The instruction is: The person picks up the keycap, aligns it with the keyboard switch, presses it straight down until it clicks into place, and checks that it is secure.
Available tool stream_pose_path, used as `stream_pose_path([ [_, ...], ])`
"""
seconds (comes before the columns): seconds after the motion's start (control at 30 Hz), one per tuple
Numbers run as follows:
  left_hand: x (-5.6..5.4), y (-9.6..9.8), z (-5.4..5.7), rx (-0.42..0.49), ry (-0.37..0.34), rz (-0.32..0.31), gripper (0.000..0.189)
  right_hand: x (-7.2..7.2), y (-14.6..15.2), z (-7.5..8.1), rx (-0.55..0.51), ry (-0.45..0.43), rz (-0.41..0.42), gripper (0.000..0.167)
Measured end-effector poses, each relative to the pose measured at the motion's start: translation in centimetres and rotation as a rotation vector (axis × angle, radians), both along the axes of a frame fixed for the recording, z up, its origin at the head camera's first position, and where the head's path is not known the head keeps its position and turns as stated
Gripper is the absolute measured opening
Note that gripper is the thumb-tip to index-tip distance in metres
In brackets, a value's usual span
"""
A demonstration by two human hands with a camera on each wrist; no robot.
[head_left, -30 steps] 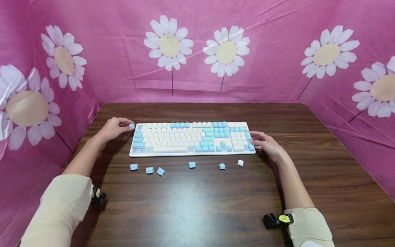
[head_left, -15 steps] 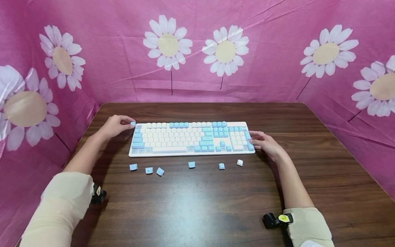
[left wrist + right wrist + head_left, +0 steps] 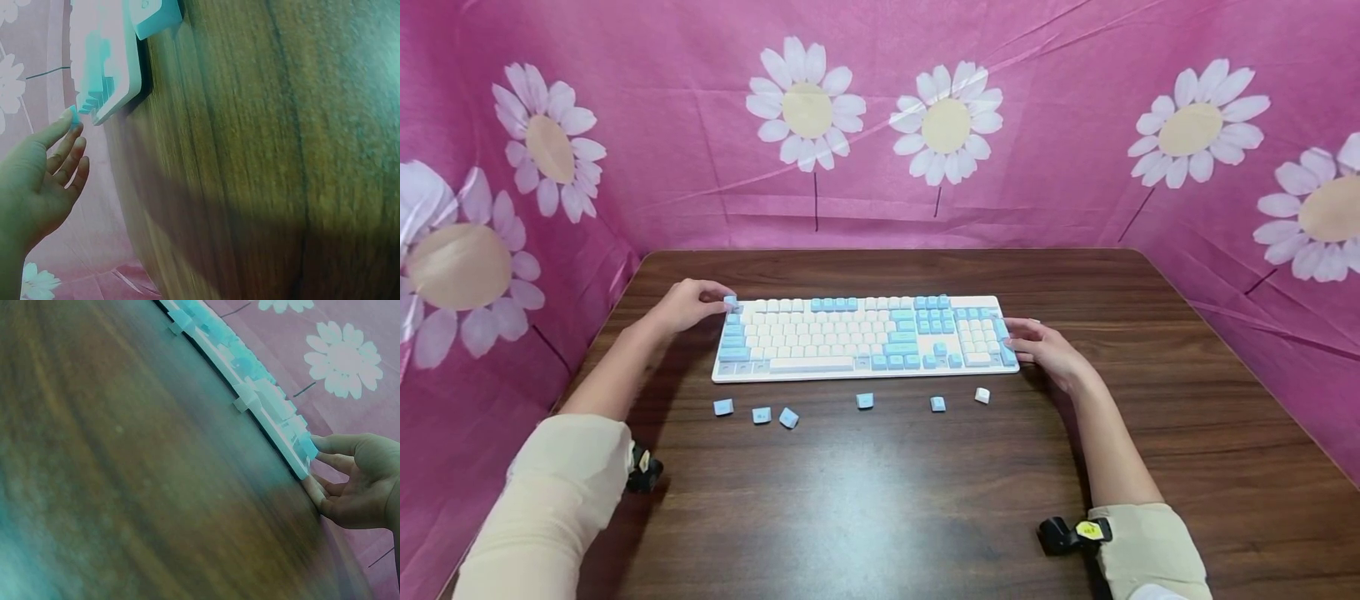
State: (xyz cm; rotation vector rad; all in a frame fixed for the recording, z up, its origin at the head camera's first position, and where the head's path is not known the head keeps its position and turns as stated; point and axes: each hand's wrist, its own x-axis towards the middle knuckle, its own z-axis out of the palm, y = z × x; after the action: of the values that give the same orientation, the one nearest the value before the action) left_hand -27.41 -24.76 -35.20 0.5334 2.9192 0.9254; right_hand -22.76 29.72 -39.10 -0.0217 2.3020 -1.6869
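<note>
We see the left hand (image 3: 685,307) at the far left corner of the white keyboard (image 3: 865,337), its thumb and forefinger closed in a pinch on a small blue keycap (image 3: 730,301). In the left wrist view the cap sits right between the tips, while the other fingers curve loosely below and hold nothing. We cannot tell whether that cap touches the keyboard.

The right hand (image 3: 1048,352) is at the opposite end. From the right wrist view, we find its thumb against the blue key at the corner and its bent fingers low along the side, so it grips the keyboard's right edge with only a narrow opening.

The keyboard lies lengthwise across the tabletop (image 3: 865,492), with grey uncapped spots in its near row. On our side of it, well apart from both hands, lie loose caps: on the left a blue cap (image 3: 723,407), then a pair just beside each other, the second turned askew (image 3: 788,417); near the middle another blue one (image 3: 865,401); farther right one more blue cap (image 3: 937,404) and a white cap (image 3: 982,396).
</note>
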Motion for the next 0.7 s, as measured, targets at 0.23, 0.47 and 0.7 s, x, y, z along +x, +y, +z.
stream_pose_path([
  [0.23, -0.24, 0.33, -0.18, -0.014, -0.005, -0.019, 0.025, 0.04, -0.02, 0.07, 0.014, 0.0, 0.003, 0.056],
  [0.47, -0.48, 0.36, -0.54, -0.023, -0.017, -0.026, 0.026, 0.14, -0.14, 0.12, 0.019, -0.004, 0.012, 0.058],
  [0.7, -0.7, 0.32, -0.83, -0.036, -0.036, -0.015, 0.027, 0.07, -0.09, 0.08, 0.024, -0.007, 0.008, 0.058],
])
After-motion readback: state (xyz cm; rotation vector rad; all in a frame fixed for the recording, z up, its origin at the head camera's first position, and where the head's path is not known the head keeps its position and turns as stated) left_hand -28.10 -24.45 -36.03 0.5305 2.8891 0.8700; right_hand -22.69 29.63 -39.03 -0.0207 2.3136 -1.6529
